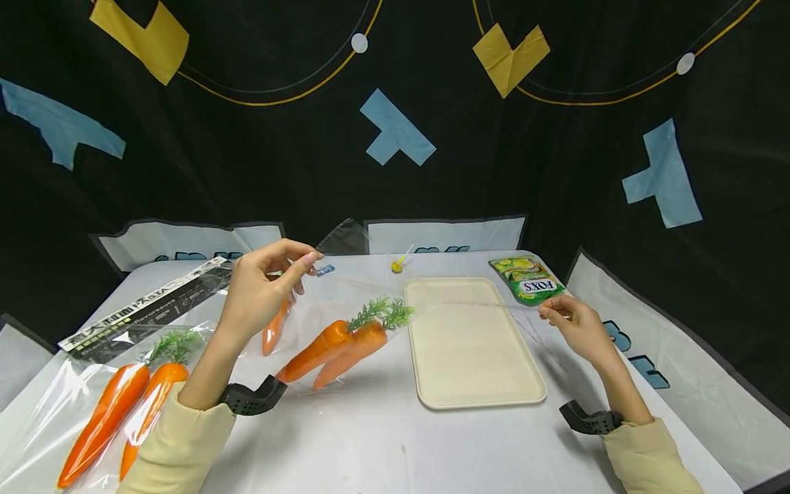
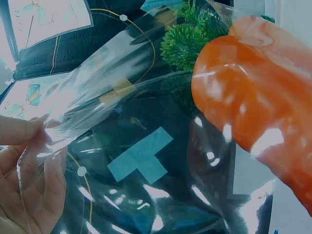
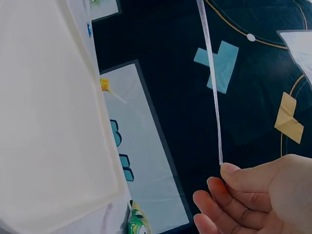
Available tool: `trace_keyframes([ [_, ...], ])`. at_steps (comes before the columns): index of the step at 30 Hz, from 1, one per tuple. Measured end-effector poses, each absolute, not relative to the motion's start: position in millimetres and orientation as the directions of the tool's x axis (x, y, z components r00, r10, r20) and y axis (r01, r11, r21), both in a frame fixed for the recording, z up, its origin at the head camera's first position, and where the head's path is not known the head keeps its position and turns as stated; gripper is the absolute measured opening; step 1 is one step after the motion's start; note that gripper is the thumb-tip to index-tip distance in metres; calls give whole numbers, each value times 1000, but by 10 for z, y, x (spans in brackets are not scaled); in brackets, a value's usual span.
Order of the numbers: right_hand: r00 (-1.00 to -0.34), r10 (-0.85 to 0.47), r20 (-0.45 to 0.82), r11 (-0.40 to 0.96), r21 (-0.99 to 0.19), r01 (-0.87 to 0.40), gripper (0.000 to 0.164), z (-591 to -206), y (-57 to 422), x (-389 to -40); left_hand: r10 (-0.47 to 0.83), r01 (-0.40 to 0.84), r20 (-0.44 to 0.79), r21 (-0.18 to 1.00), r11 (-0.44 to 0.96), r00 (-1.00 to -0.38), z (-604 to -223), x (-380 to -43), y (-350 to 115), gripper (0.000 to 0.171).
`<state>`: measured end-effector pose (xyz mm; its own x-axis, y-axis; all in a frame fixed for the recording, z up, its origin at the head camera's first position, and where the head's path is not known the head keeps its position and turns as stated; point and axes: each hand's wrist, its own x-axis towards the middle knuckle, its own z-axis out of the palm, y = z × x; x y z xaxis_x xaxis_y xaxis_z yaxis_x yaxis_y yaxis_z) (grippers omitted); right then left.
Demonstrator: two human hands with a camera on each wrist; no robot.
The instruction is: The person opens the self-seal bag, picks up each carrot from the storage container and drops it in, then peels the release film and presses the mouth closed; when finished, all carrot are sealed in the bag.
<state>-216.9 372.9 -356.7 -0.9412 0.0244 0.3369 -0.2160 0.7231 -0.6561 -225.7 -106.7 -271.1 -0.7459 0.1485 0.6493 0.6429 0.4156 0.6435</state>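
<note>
My left hand (image 1: 265, 281) pinches the edge of a clear plastic bag (image 2: 107, 68) between thumb and fingers. Inside it, orange carrots (image 1: 333, 346) with green leafy tops hang at a slant above the table; the left wrist view shows one carrot (image 2: 253, 112) close up. On the right, my right hand (image 1: 577, 326) holds the end of a thin whitish strip (image 3: 214, 92) between thumb and forefinger, its other fingers loosely bent. The strip runs from there toward the bag; its far end is hard to make out. Another carrot (image 1: 276, 331) shows partly behind my left hand.
A cream tray (image 1: 478, 398) lies at centre right, with a green FOX'S packet (image 1: 529, 280) behind it. At left lies a clear bag with a black-and-white label (image 1: 148, 309), holding more carrots (image 1: 105, 425). A small yellow item (image 1: 398, 265) sits near the back edge.
</note>
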Motion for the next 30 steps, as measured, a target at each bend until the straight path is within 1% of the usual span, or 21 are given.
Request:
trace_keyframes([
  [5, -945, 51, 323, 730, -658, -185, 29, -3598, 3750, -2180, 147, 635, 642, 649, 420, -753, -2724, -2265, -1047, 18],
  [12, -948, 71, 311, 739, -654, -159, 29, -3633, 3768, -2202, 153, 631, 633, 659, 409, -759, -2748, -2273, -1016, 12],
  [17, -937, 84, 338, 768, -621, -155, 27, -3656, 3810, -2197, 142, 652, 663, 634, 415, -735, -2728, -2263, -1046, 11],
  [20, -920, 109, 378, 779, -607, -157, 25, -3672, 3873, -2188, 124, 644, 661, 642, 416, -740, -2700, -2242, -1080, 11],
  [24, -881, 164, 444, 772, -613, -166, 23, -3673, 3921, -2175, 127, 612, 623, 674, 414, -772, -2688, -2230, -1094, 14],
  [27, -847, 229, 480, 758, -634, -155, 24, -3654, 3928, -2160, 139, 606, 612, 676, 420, -779, -2702, -2244, -1091, 15],
  [30, -818, 314, 483, 725, -678, -121, 26, -3631, 3934, -2140, 142, 608, 615, 667, 430, -775, -2719, -2262, -1090, 15],
])
